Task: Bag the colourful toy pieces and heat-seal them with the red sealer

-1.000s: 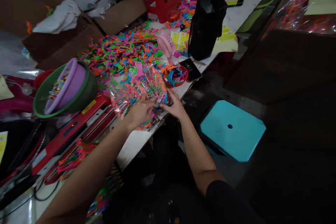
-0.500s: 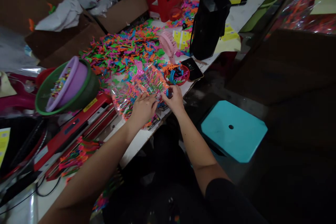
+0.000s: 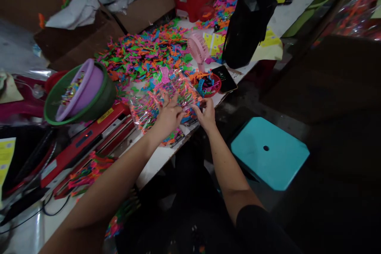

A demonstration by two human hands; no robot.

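A clear plastic bag (image 3: 143, 107) filled with small colourful plastic pieces lies near the table's front edge. My left hand (image 3: 169, 118) rests on top of it, fingers spread and pointing away from me. At the bag's right end, my right hand (image 3: 207, 116) has its thumb and fingers curled together at the edge of the plastic; exactly what is pinched is hard to make out. Just beyond the right hand stands a small red bowl (image 3: 219, 87) with plastic pieces in it. A pink piece (image 3: 164, 75) lies at the bag's far side.
Loose colourful pieces (image 3: 139, 53) are heaped behind the bag. A pink handheld fan (image 3: 197, 47), a phone (image 3: 225, 79) and a black bag (image 3: 248, 24) stand or lie rightward. Leftward are a red bag sealer (image 3: 86, 141) and a green basin (image 3: 104, 99). A turquoise stool (image 3: 274, 162) is below right.
My left hand's fingers have spread out further over the bag. My right hand stays at its right end, its fingers slightly shifted. The whole view has moved a little.
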